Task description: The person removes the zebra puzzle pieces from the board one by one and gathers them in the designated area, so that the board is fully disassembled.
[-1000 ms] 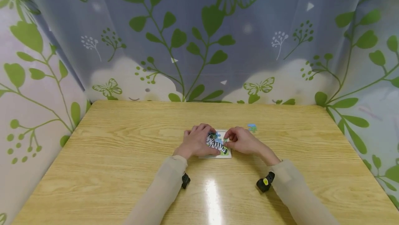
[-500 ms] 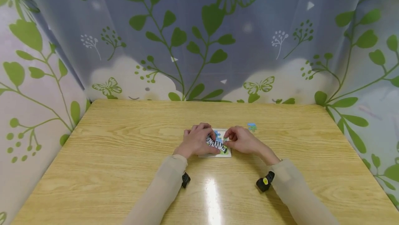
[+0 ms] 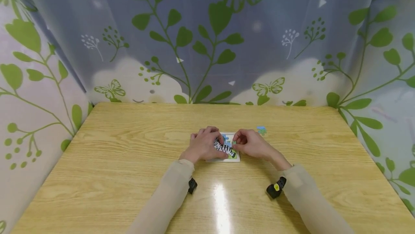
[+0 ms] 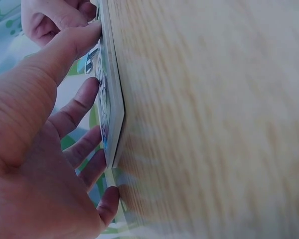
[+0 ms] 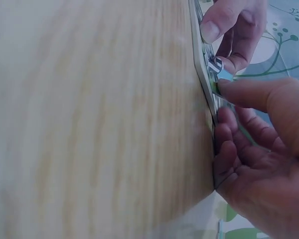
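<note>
A jigsaw puzzle of a zebra [image 3: 224,149] lies in a white-edged board [image 3: 236,159] on the table, between both hands. White bare patches show in its upper right part. My left hand [image 3: 204,145] rests on the left side of the board. In the left wrist view its thumb and spread fingertips press on the puzzle's face. My right hand [image 3: 254,144] is at the board's right edge, where thumb and index finger pinch a small puzzle piece [image 5: 215,89] with green on it. Most of that piece is hidden by the fingers.
Another loose puzzle piece [image 3: 261,130], blue and green, lies on the wooden table [image 3: 129,144] beyond the right hand. A curtain [image 3: 201,46] with leaves and butterflies stands along the back edge and both sides. Black wrist cameras [image 3: 275,188] sit at the cuffs.
Both hands stay almost in place at the puzzle, and the right one keeps its pinch on the piece. The whole head view has shifted slightly.
</note>
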Tool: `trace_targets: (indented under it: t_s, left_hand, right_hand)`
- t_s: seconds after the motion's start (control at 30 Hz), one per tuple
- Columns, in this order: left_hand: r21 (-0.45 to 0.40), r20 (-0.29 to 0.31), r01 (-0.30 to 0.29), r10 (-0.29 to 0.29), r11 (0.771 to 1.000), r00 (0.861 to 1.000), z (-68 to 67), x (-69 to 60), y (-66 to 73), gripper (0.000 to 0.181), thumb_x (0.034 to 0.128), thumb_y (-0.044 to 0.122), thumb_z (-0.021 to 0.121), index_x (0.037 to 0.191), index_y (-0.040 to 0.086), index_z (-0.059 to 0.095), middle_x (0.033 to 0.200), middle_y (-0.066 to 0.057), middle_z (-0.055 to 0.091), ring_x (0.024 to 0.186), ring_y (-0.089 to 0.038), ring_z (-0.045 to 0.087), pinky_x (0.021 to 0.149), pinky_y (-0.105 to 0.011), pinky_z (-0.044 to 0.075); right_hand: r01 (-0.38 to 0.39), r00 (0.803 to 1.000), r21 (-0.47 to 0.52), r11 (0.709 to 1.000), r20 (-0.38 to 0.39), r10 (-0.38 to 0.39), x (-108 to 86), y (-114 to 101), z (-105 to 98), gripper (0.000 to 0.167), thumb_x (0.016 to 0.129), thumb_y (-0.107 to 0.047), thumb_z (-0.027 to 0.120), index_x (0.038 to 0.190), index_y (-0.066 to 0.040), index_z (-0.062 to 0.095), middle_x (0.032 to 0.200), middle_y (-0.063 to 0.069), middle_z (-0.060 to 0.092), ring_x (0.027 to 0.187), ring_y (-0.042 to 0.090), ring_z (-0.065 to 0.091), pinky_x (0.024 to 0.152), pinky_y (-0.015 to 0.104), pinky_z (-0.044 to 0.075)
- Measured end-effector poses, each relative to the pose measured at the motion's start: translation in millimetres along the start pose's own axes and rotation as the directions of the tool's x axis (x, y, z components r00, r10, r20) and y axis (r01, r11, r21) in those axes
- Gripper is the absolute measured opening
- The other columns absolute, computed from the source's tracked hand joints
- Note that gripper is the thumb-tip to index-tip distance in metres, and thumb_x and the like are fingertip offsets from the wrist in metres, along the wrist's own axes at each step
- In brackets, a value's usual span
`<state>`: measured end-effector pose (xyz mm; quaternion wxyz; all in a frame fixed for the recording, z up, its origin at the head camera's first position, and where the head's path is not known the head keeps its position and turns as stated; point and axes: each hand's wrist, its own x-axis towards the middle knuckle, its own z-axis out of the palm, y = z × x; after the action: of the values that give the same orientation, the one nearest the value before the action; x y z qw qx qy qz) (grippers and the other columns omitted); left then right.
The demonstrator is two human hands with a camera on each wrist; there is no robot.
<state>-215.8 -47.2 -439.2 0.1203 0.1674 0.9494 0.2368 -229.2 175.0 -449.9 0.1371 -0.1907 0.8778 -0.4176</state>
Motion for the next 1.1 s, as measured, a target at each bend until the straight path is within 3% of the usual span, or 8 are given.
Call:
trace_targets:
  t_s: [0.17, 0.53, 0.7, 0.9, 1.1]
  left_hand:
    - [0.011, 0.005, 0.008, -0.008, 1.000, 1.000, -0.2, 0.2, -0.1, 0.036, 0.0800, 0.055, 0.082, 0.101, 0.031, 0.065, 0.161, 0.000, 0.040, 0.144, -0.033, 0.039, 0.112, -0.059, 0.028]
    - [0.003, -0.006, 0.027, -0.027, 1.000, 1.000, -0.1, 0.4, 3.8, 0.037, 0.0799, 0.052, 0.083, 0.100, 0.028, 0.064, 0.160, 0.000, 0.041, 0.145, -0.033, 0.039, 0.111, -0.059, 0.029]
    - [-0.004, -0.007, 0.034, -0.034, 0.999, 0.999, -0.1, 0.0, 4.3, 0.037, 0.0791, 0.052, 0.084, 0.100, 0.028, 0.065, 0.160, 0.000, 0.041, 0.145, -0.033, 0.038, 0.112, -0.059, 0.029]
    - [0.003, -0.008, 0.030, -0.030, 1.000, 1.000, 0.3, 0.2, 3.2, 0.037, 0.0791, 0.053, 0.084, 0.099, 0.028, 0.064, 0.160, 0.000, 0.041, 0.146, -0.033, 0.038, 0.111, -0.058, 0.029]
    - [0.010, 0.004, 0.020, -0.020, 1.000, 1.000, -0.7, -1.2, 2.4, 0.037, 0.0798, 0.054, 0.082, 0.099, 0.028, 0.063, 0.162, 0.001, 0.039, 0.147, -0.033, 0.037, 0.112, -0.058, 0.029]
  right_hand:
    - [-0.023, 1.000, 0.075, 0.997, -0.012, 0.024, -0.9, 0.2, -0.4, 0.014, 0.093, -0.013, 0.074, 0.100, -0.004, 0.065, 0.088, 0.008, 0.068, 0.077, 0.016, 0.059, 0.066, 0.024, 0.046]
    - [-0.125, 0.991, 0.081, 0.989, -0.043, 0.129, 2.7, -4.2, -1.3, 0.016, 0.091, -0.018, 0.076, 0.099, -0.005, 0.068, 0.085, 0.006, 0.068, 0.074, 0.015, 0.056, 0.065, 0.027, 0.044]
    - [-0.146, 0.988, 0.139, 0.980, -0.032, 0.151, 1.4, -0.7, -3.0, 0.017, 0.093, -0.016, 0.073, 0.103, -0.005, 0.066, 0.090, 0.007, 0.068, 0.077, 0.017, 0.058, 0.067, 0.028, 0.045]
    - [-0.141, 0.988, 0.199, 0.970, -0.034, 0.151, -1.1, 7.0, -5.9, 0.018, 0.095, -0.016, 0.071, 0.107, -0.005, 0.065, 0.094, 0.007, 0.068, 0.081, 0.018, 0.060, 0.067, 0.028, 0.049]
    - [-0.114, 0.990, 0.174, 0.978, -0.062, 0.126, -8.1, 11.8, -15.5, 0.020, 0.096, -0.015, 0.070, 0.109, -0.001, 0.065, 0.096, 0.011, 0.070, 0.080, 0.017, 0.061, 0.067, 0.028, 0.051]
